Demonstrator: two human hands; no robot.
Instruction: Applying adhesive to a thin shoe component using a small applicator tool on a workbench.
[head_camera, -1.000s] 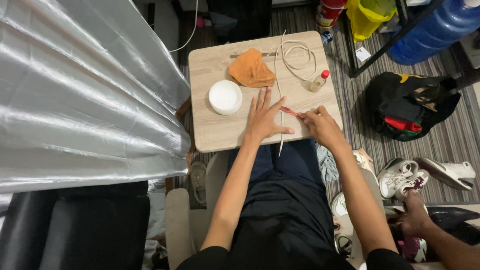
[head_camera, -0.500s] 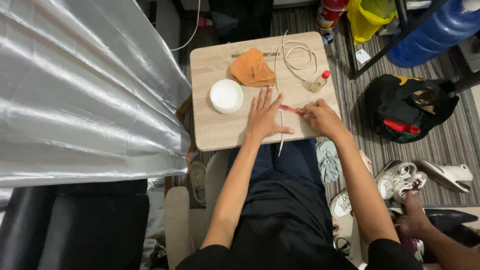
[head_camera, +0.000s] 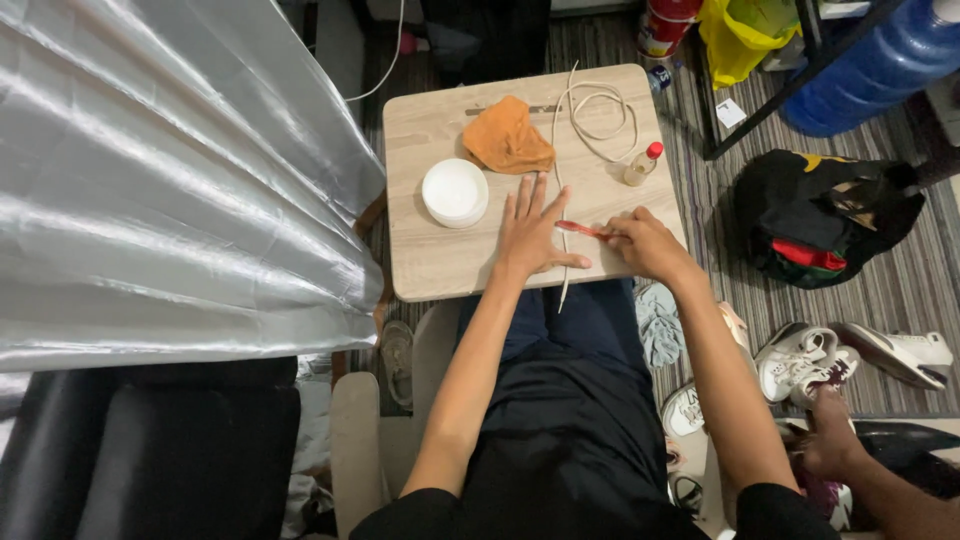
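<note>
Left hand (head_camera: 530, 232) flat and open on the wooden surface (head_camera: 440, 270), fingers spread. Right hand (head_camera: 645, 243) closed around a thin red stick (head_camera: 580, 229), tip touching the left hand's forefinger. White round lid (head_camera: 455, 192) just left of the left hand. Orange cloth (head_camera: 507, 137), pale cord (head_camera: 590, 110) and small red-capped bottle (head_camera: 641, 165) on the far side.

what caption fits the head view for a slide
Left hand flat on a small wooden table, right hand holding a thin red tool at its fingers.
</note>
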